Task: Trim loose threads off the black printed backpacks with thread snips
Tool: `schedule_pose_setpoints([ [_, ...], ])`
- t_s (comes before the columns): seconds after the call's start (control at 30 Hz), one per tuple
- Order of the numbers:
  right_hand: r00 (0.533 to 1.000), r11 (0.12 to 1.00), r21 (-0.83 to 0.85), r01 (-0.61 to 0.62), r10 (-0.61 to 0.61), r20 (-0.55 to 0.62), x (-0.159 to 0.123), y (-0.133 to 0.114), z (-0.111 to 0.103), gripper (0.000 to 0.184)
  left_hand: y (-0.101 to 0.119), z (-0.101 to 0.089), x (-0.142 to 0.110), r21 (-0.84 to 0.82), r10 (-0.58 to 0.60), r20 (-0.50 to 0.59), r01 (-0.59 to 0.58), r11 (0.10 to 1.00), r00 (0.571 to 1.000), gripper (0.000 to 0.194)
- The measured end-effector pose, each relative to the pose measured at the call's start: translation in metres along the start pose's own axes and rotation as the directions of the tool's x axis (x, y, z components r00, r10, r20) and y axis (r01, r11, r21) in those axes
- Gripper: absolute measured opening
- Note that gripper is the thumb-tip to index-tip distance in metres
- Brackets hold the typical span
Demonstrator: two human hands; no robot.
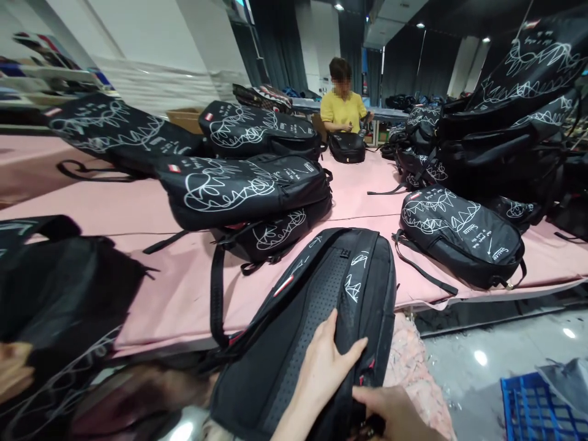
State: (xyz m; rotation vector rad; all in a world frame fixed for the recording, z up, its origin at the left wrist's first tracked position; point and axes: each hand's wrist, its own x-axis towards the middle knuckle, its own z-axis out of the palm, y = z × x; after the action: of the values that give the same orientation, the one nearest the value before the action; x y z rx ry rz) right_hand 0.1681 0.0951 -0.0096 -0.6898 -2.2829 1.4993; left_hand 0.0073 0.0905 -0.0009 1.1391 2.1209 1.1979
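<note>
A black backpack lies tilted in front of me, back panel up, with white scribbles on its shoulder straps. My left hand rests on the back panel and strap, thumb spread away from the outstretched index finger. Beside the lower right side of the backpack, my right hand is closed, its thumb pressing near a small red detail. Something dark shows below its fingers, too hidden to name. Pink cloth covers the table beneath the backpack's upper end.
Stacked black backpacks lie at left, another backpack at right before a tall pile. A co-worker's hand touches a bag at far left. A person in yellow works opposite. A blue crate stands lower right.
</note>
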Motion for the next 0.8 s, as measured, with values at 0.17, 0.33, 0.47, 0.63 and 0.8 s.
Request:
schedule_pose_setpoints([
  [0.17,0.991,0.993,-0.106,-0.053,0.065,0.115,0.002,-0.009,-0.002,0.033,0.003,-0.006,0.003,-0.488,-0.221,0.256,0.323,0.811,0.941,0.052],
  [0.33,0.995,0.982,-0.174,-0.077,0.088,0.055,0.002,-0.014,-0.006,0.042,0.011,-0.009,0.003,-0.723,-0.255,0.622,0.668,0.174,0.74,0.046],
  [0.47,0.995,0.969,-0.229,-0.094,0.1,0.016,-0.004,-0.026,-0.013,0.045,0.011,-0.007,0.002,-0.754,-0.2,0.651,0.654,-0.059,0.732,0.04],
  [0.63,0.996,0.959,-0.272,-0.074,0.083,0.023,-0.008,-0.025,-0.018,0.043,0.007,0.001,0.001,-0.758,-0.191,0.652,0.636,-0.141,0.734,0.034],
  [0.8,0.992,0.935,-0.338,0.103,-0.073,0.1,-0.011,-0.001,-0.018,0.041,0.005,0.008,0.003,-0.834,-0.302,0.506,0.547,0.067,0.808,0.025],
])
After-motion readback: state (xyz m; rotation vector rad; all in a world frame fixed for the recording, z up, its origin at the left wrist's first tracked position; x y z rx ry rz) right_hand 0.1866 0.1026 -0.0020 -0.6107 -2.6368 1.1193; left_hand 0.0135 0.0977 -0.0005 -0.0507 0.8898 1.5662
